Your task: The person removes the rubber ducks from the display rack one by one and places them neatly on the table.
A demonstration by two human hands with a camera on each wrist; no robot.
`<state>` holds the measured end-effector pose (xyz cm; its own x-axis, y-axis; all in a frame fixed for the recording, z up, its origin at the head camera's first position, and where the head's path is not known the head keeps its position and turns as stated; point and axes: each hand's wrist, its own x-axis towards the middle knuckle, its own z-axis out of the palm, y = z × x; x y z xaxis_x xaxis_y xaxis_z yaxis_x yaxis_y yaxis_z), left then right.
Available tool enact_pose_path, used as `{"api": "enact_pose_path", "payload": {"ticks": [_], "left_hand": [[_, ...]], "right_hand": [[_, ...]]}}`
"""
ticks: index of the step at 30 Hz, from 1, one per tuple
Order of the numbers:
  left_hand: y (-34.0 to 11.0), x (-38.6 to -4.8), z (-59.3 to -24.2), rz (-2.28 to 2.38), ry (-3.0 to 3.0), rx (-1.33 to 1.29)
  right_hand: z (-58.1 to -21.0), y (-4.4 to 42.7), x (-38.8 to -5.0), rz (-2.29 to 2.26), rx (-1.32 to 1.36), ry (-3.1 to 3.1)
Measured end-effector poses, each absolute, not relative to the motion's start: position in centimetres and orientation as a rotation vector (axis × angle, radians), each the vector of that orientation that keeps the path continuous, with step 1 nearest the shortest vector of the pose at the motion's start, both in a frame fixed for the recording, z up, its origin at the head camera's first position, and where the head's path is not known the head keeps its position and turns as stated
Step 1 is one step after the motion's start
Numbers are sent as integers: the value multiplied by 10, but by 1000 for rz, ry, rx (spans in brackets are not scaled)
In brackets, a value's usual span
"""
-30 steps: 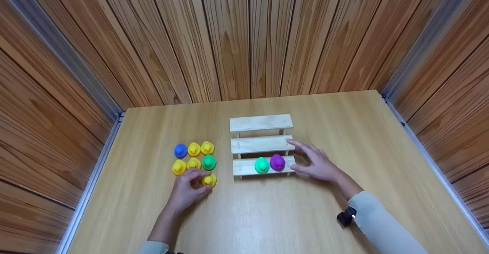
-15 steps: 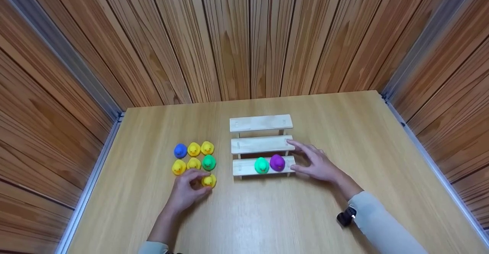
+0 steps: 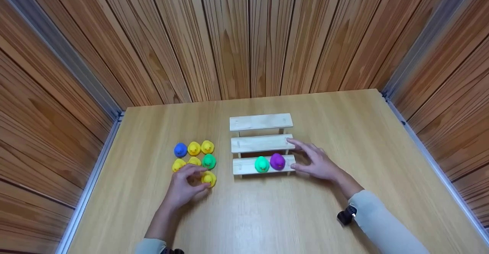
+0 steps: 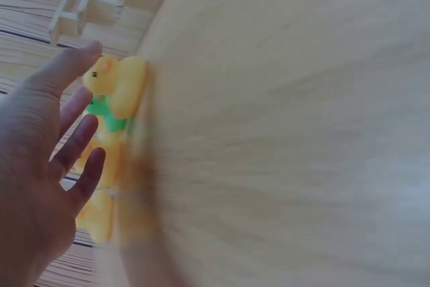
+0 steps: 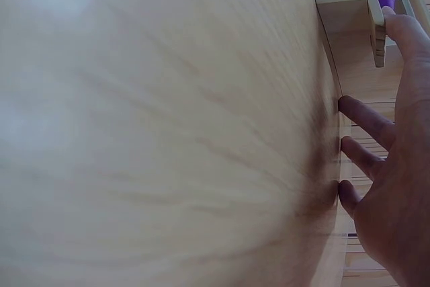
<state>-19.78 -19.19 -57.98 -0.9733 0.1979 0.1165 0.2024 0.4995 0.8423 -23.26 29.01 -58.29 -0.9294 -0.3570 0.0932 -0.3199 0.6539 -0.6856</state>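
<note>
A yellow rubber duck (image 3: 209, 179) stands on the table at the near right of a group of ducks. My left hand (image 3: 180, 187) is just left of it, thumb and fingers spread around its side; in the left wrist view the fingers look loose by the duck (image 4: 126, 85). My right hand (image 3: 319, 164) rests at the right end of a three-step wooden stand (image 3: 244, 167), with its thumb at the lowest step and its index finger at the middle one. On the lowest step sit a mint-green duck (image 3: 262, 164) and a purple duck (image 3: 277, 162).
Behind the left hand are a blue duck (image 3: 180, 150), a green duck (image 3: 209, 161) and several yellow ducks (image 3: 194, 148) in rows. One is partly covered by the hand. Wood-panelled walls (image 3: 237, 47) close in the table (image 3: 248, 223) at the back and sides.
My left hand has loosened around the nearest yellow duck and drawn slightly to the left. That duck stays in place, and my right hand has kept its position at the stand.
</note>
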Motion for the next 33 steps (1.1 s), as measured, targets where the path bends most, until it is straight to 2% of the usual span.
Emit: {"api": "enact_pose_path", "payload": {"ticks": [8, 33], "left_hand": [[-184, -203, -565, -1511, -2707, -368], [-121, -205, -544, -1450, -2652, -589]], "right_hand": [[-582, 291, -234, -1138, -574, 2817], [-584, 290, -232, -1140, -580, 2828]]}}
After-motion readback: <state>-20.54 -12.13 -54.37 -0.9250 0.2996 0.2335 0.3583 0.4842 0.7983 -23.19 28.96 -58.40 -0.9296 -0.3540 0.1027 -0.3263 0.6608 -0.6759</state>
